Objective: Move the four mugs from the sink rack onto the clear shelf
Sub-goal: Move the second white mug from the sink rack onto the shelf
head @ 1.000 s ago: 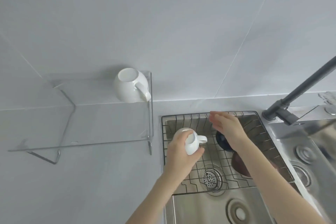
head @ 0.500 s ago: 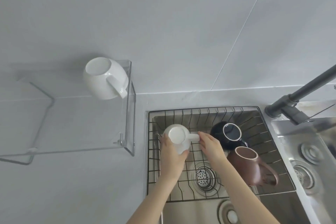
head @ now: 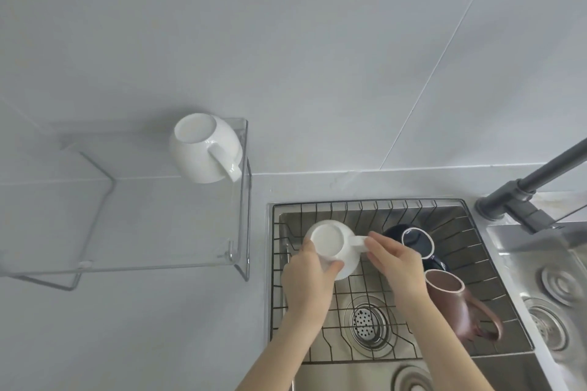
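Both hands hold a small white mug (head: 330,243) above the left part of the wire sink rack (head: 476,267), its base facing up. My left hand (head: 306,278) grips the mug's body. My right hand (head: 395,260) pinches its handle. A dark blue mug (head: 416,243) and a brown mug (head: 451,298) stand in the rack to the right. A larger white mug (head: 203,154) rests upside down at the back right corner of the clear shelf (head: 143,232).
A dark faucet (head: 533,184) reaches in from the right over the steel sink (head: 540,263). A round drain (head: 368,324) lies under the rack. The grey counter and tiled wall surround the shelf.
My right hand came from the rack's back to the white mug's handle. The left hand keeps hold of the mug. The view shifted, so shelf and sink sit further right than half a second ago.
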### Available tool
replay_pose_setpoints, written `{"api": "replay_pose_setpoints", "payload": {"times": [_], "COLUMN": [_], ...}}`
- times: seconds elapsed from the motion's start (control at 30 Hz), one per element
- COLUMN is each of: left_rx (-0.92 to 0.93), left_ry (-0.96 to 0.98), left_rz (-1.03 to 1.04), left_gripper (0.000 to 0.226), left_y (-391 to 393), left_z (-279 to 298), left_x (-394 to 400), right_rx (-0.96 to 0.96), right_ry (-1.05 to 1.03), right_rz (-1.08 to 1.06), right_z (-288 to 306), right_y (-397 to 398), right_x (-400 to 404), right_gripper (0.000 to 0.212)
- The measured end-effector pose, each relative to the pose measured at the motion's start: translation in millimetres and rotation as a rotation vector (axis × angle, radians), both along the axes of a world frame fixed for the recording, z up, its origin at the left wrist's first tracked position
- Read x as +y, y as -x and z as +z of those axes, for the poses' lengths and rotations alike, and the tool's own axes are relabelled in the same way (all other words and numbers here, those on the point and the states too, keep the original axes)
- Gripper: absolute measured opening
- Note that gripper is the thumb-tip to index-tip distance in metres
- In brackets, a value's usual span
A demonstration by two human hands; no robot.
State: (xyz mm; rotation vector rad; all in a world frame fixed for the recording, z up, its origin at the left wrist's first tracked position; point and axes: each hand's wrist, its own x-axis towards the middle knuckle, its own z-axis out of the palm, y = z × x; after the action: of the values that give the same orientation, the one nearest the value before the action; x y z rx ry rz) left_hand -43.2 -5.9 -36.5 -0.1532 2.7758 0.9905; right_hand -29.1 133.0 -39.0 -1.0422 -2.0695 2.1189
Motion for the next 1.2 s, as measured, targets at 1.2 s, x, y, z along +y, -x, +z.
{"api": "replay_pose_setpoints", "payload": {"times": [1.2], "left_rx": [0.282], "left_ry": [0.225], "left_rz": [0.266], "left_gripper": [0.050], "left_y": [8.6], "left_z": [135.3], "left_x": [-187.0], "right_rx": [0.234], "right_ry": [-0.386], "right_rz": [0.490], "right_z": [130.1], "right_y": [63.3], "right_x": [-184.6], "right_gripper": [0.043]}}
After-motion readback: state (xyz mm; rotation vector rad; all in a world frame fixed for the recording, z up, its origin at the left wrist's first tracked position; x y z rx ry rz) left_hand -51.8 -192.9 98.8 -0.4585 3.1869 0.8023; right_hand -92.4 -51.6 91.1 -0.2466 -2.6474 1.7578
